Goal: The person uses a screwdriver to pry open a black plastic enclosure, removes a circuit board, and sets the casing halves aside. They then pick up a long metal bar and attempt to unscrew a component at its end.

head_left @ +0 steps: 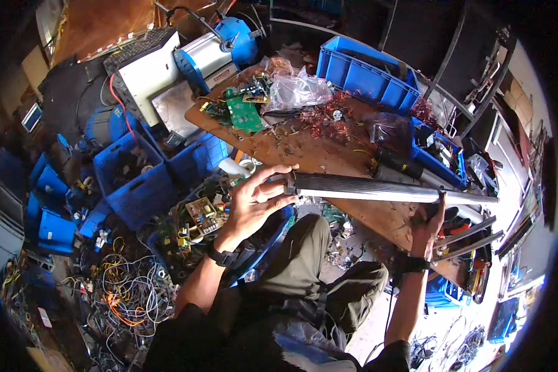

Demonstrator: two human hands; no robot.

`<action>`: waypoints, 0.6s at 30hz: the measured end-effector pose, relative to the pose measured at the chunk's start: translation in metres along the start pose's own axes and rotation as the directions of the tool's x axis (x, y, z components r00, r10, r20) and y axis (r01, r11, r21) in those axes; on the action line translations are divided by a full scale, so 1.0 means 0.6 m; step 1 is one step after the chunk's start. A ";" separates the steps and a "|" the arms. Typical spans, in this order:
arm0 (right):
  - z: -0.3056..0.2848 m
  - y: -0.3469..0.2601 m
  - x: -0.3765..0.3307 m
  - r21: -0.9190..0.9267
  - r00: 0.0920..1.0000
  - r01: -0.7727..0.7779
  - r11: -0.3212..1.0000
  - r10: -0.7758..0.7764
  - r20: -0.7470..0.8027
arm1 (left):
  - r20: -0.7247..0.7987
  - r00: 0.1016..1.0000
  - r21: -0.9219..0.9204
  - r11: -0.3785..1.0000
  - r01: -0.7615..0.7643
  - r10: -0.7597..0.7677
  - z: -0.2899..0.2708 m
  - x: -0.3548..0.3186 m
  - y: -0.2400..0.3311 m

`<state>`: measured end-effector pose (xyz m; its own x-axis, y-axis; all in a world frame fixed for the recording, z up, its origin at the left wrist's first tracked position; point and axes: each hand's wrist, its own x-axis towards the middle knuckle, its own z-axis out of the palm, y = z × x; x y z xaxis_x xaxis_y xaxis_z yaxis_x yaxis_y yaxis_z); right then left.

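Observation:
A long, straight ribbed bar (366,188), dark on top with a bright silvery lower side, is held up across the front of me, above the near edge of the wooden table (272,147). My left hand (254,201) pinches the dark end piece (290,184) at its left end between thumb and fingers. Further along toward the right end, my right hand (426,228) grips the bar from below; most of its fingers are hidden or in shade. Red-and-black tool handles (456,229) lie on the table just right of my right hand.
On the table are a green circuit board (246,113), a clear plastic bag (300,92), copper wire scraps (331,127) and a blue crate (369,73). Left of my knees stand blue bins (143,197); tangled cables (127,282) cover the floor. A white-and-blue machine (143,77) stands far left.

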<state>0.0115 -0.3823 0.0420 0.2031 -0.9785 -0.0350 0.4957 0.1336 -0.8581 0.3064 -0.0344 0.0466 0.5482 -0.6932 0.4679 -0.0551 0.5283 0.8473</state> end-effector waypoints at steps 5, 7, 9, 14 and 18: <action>0.004 0.003 -0.003 0.208 0.989 -0.015 0.978 -0.016 0.144 | 0.004 0.997 0.101 0.992 -0.077 0.077 -0.007 0.000 0.000; 0.007 0.001 -0.005 0.280 0.991 -0.006 0.960 -0.032 0.130 | -0.052 0.997 0.196 0.980 -0.043 0.054 -0.020 -0.005 -0.001; 0.016 0.008 -0.017 0.274 0.989 -0.004 0.962 -0.038 0.146 | -0.094 0.993 0.300 0.953 -0.042 0.073 -0.041 -0.018 -0.001; 0.041 0.015 -0.046 0.181 0.983 -0.125 0.975 0.097 0.153 | -0.236 0.965 0.423 0.906 -0.002 0.113 -0.097 -0.060 -0.005; 0.047 0.017 -0.065 0.191 0.983 -0.182 0.964 0.172 0.071 | -0.154 0.970 0.471 0.877 -0.097 0.190 -0.120 -0.090 0.012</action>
<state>0.0324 -0.3385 0.0488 0.3446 -0.9274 -0.1455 0.6025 0.3374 -0.7233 0.3367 0.0423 0.0095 0.6499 -0.4960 0.5759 -0.4944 0.2996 0.8160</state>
